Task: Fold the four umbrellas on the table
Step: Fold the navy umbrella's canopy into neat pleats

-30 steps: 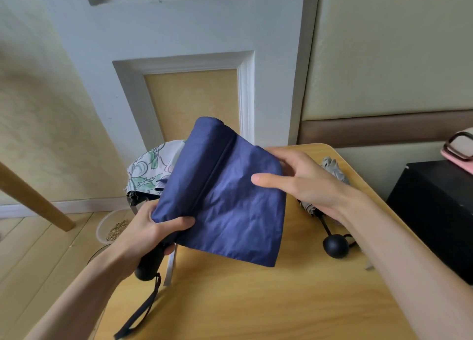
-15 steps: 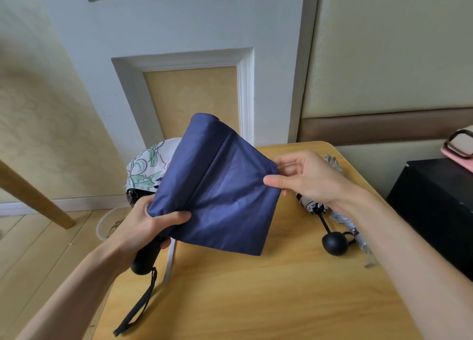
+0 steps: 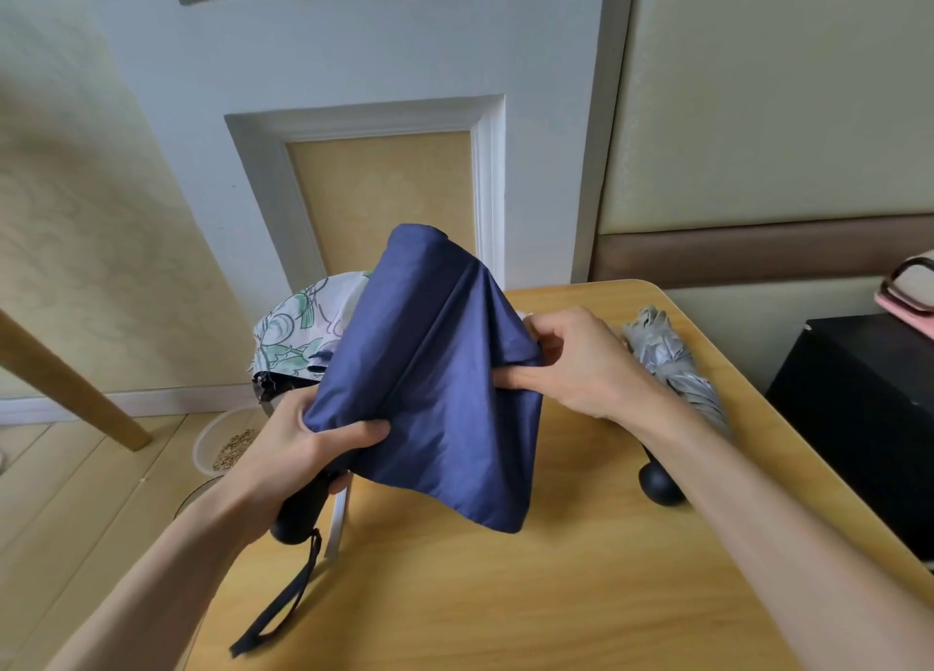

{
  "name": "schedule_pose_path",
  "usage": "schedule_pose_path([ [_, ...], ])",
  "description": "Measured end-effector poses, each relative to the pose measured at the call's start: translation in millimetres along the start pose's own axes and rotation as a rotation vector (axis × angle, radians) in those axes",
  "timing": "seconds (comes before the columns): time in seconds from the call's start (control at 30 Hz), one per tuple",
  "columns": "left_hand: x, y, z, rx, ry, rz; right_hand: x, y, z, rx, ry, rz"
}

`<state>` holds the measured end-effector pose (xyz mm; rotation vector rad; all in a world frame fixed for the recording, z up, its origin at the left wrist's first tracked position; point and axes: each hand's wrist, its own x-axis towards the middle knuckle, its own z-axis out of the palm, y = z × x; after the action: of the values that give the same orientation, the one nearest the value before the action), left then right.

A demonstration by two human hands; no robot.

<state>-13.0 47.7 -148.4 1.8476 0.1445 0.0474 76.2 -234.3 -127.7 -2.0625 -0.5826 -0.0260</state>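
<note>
A navy blue umbrella (image 3: 434, 382) is held above the wooden table (image 3: 530, 594), its canopy partly rolled around the shaft with one flap hanging loose. My left hand (image 3: 298, 448) grips its lower end where cloth meets the black handle, whose wrist strap dangles. My right hand (image 3: 571, 362) pinches the right edge of the loose flap. A grey umbrella (image 3: 672, 367) with a black round handle lies on the table behind my right forearm. A floral white-and-green umbrella (image 3: 298, 336) shows at the table's far left, mostly hidden by the blue cloth.
A black box (image 3: 859, 417) stands to the right of the table, a pink object (image 3: 909, 301) on top of it. A clear bowl of grain (image 3: 227, 448) sits on the floor at left. A wooden post (image 3: 65, 382) slants across the left side.
My right hand moved left and closed on the flap's right edge, bunching the cloth toward the rolled part. The flap looks narrower. My left hand keeps its grip.
</note>
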Motion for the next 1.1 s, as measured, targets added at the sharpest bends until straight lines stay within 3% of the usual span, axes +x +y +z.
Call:
schedule_pose_path([
  [0.57, 1, 5, -5, -0.228, -0.013, -0.019, -1, -3, -29, 0.595, 0.071, 0.137],
  [0.63, 1, 5, -5, -0.227, -0.022, -0.021, 0, -4, -31, 0.563, 0.09, 0.122],
  [0.77, 1, 6, -6, -0.217, 0.011, -0.023, 3, -3, -28, 0.232, 0.292, -0.007],
  [0.9, 2, 5, -6, -0.259, 0.052, -0.01, 1, -8, -25, 0.307, 0.389, -0.029],
  [1.1, 0, 3, -6, -0.245, 0.006, 0.0, -1, -9, -34, 0.402, 0.267, -0.036],
])
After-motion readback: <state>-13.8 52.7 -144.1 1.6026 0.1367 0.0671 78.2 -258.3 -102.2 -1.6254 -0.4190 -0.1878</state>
